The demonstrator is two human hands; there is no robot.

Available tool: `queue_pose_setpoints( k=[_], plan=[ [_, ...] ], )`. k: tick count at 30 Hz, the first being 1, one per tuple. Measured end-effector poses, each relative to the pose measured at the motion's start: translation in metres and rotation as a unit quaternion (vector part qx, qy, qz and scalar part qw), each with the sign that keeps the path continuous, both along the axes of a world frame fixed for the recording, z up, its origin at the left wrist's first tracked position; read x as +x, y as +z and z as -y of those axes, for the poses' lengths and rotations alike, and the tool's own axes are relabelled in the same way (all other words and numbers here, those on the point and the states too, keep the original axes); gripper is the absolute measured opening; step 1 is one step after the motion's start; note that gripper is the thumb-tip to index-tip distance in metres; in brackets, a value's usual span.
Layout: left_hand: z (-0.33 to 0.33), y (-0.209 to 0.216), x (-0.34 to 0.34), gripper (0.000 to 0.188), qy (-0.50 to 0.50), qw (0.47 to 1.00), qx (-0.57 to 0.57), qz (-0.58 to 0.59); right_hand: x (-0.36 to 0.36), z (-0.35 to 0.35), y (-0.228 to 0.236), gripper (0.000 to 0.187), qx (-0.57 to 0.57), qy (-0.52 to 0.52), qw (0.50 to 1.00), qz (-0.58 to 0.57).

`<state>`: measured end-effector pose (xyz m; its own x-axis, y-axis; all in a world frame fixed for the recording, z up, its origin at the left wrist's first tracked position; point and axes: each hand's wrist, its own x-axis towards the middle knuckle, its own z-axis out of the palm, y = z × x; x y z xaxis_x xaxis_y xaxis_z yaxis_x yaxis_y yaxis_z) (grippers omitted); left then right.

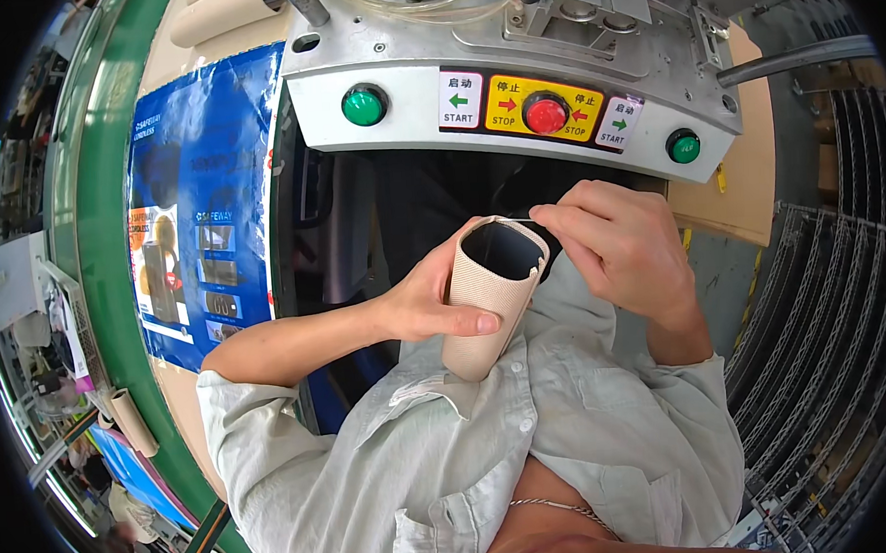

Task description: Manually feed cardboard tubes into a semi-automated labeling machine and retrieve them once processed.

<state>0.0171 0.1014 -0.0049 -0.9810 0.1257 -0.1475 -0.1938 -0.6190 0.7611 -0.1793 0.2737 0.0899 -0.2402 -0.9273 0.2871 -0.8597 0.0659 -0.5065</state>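
Note:
A beige tube (479,300) with a fine woven-looking surface and a dark inside tilts in front of my chest, its open end facing up and away from me. My left hand (426,295) is wrapped around its left side, with the thumb across the near face. The rim looks rough and notched on the right. At the far right of that rim, my right hand (624,252) is closed in a pinch. Something thin and light runs from the rim to its fingertips, too small to name.
Ahead stands a metal machine (391,54) whose front panel carries a red button (546,114) between two green buttons (364,105). Blue printed sheet (202,179) covers the bench at left. Another beige tube (219,18) lies beyond it. Wire racks (816,327) stand at right.

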Motion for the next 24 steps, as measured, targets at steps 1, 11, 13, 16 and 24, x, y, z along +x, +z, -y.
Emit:
queue_pose_setpoints(
  k=[1,11,13,16,24],
  plan=[
    [0.000,0.000,0.000,0.078,0.000,1.000,0.000,0.000,0.001,0.000,0.000,0.025,0.000,0.000,1.000,0.000],
    [0.002,0.007,0.003,0.086,-0.021,0.999,0.029,0.004,0.019,0.002,0.013,0.028,0.050,-0.013,0.991,-0.122],
    [0.001,0.002,0.002,0.086,-0.014,1.000,0.000,-0.017,0.017,0.000,0.017,0.028,0.046,-0.011,0.993,-0.111],
    [0.001,-0.001,0.002,0.086,-0.006,0.999,-0.028,-0.038,0.015,-0.002,0.018,0.029,0.043,-0.007,0.994,-0.100],
    [0.004,-0.003,0.003,0.085,-0.019,0.998,-0.041,-0.045,0.015,-0.002,0.014,0.031,0.039,-0.010,0.996,-0.079]
  ],
)
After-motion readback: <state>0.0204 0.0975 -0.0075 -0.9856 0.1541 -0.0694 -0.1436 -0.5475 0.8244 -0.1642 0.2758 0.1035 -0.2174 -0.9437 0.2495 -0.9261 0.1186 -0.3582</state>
